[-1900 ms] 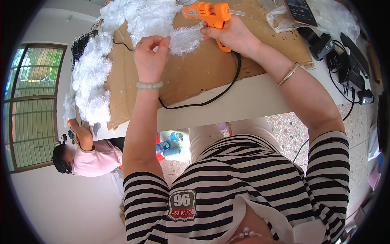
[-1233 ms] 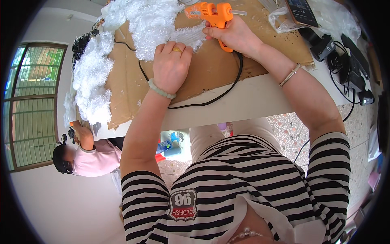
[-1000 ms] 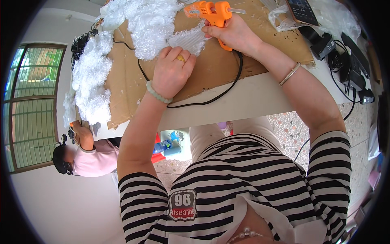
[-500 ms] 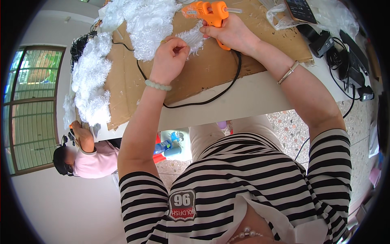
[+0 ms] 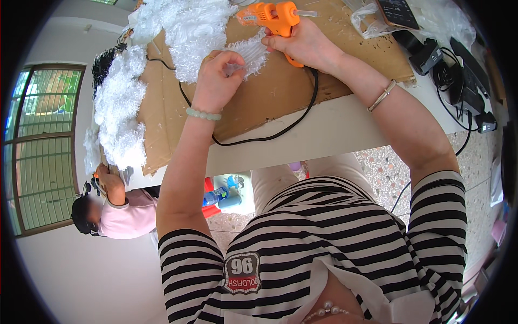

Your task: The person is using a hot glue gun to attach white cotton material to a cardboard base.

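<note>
My right hand [image 5: 302, 43] is closed around the handle of an orange hot glue gun [image 5: 281, 19]. Its nozzle points left, and a clear glue stick [image 5: 306, 13] sticks out of the back. Curled in a pinch, my left hand [image 5: 217, 80] holds a small pale translucent piece [image 5: 232, 68]. Between the hands lies a white fringed strip [image 5: 252, 51], its right end by my right fingertips; whether they grip it, I cannot tell. A larger heap of shaggy white fringe [image 5: 197, 32] spreads just beyond my left hand.
Cardboard [image 5: 259, 102] covers the white table [image 5: 243, 148]. The gun's black cord [image 5: 270, 135] loops toward me. More white fringe [image 5: 121, 108] lies left. Far right are a phone [image 5: 398, 12], plastic bags [image 5: 367, 21] and black adapters [image 5: 426, 56]. A person in pink [image 5: 129, 216] sits at left.
My left hand has shifted slightly left and turned, so the pale piece in its fingers now shows. The glue gun in my right hand has moved a little left.
</note>
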Available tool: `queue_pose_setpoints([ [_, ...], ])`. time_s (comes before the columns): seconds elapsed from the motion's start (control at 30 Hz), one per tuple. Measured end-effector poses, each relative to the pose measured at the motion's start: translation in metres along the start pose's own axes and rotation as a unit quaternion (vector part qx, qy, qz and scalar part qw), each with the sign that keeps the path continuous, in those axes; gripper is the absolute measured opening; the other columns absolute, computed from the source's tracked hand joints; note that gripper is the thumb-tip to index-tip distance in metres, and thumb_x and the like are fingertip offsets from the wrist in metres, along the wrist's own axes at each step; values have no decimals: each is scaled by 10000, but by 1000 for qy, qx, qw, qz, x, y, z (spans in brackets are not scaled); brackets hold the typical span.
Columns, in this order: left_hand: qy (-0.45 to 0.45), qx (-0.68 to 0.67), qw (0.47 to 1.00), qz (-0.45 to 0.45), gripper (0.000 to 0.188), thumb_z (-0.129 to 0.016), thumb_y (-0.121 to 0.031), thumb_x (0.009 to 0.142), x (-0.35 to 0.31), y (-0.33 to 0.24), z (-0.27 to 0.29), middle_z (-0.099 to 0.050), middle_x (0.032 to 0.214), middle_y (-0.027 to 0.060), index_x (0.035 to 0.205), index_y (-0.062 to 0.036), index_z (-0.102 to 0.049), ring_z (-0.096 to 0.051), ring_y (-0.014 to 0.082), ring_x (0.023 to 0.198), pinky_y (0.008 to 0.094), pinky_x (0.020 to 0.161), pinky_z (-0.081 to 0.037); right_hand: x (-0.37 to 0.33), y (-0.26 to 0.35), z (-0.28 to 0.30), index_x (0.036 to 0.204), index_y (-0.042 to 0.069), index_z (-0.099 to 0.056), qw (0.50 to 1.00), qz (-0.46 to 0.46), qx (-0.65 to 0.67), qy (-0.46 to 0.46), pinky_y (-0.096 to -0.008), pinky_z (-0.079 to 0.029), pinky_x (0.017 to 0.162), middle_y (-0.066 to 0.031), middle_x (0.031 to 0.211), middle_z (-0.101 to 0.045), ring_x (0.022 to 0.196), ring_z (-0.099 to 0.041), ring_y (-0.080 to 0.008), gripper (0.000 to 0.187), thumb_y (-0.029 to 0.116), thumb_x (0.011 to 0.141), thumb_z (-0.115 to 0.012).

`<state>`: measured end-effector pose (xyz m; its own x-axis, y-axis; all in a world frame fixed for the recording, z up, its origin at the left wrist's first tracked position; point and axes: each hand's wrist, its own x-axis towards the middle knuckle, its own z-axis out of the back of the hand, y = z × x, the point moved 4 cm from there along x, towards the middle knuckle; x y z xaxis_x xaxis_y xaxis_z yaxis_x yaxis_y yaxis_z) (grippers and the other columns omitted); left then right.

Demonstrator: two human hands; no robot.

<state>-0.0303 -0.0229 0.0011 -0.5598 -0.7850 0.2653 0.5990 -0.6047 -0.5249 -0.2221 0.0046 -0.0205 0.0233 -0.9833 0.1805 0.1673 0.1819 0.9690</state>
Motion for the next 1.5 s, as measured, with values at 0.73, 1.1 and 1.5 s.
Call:
queue_pose_setpoints([
  [0.73,-171,-51,980,91,160,-706,-89,709,-5,31,17,-597,786,59,814,-25,-603,-559,159,716,293,656,-473,-1,3,-2,1091,-13,-551,1000,-13,-1,19,-262,-498,791,-53,968,-613,892,-630,-132,253,106,872,-590],
  [1.1,-160,124,978,-48,248,-759,-168,686,-31,18,29,-632,816,76,893,-73,-661,-586,245,767,333,694,-465,1,0,-2,1053,5,-556,1000,-1,-22,16,-261,-483,774,-37,933,-603,849,-625,-117,207,110,879,-590],
  [1.5,-46,131,990,-38,137,-712,-108,748,2,14,9,-642,813,82,848,-25,-669,-612,196,743,293,673,-471,-1,0,0,1007,22,-562,1000,-11,-19,9,-248,-469,722,-29,910,-602,825,-620,-102,176,126,872,-607],
])
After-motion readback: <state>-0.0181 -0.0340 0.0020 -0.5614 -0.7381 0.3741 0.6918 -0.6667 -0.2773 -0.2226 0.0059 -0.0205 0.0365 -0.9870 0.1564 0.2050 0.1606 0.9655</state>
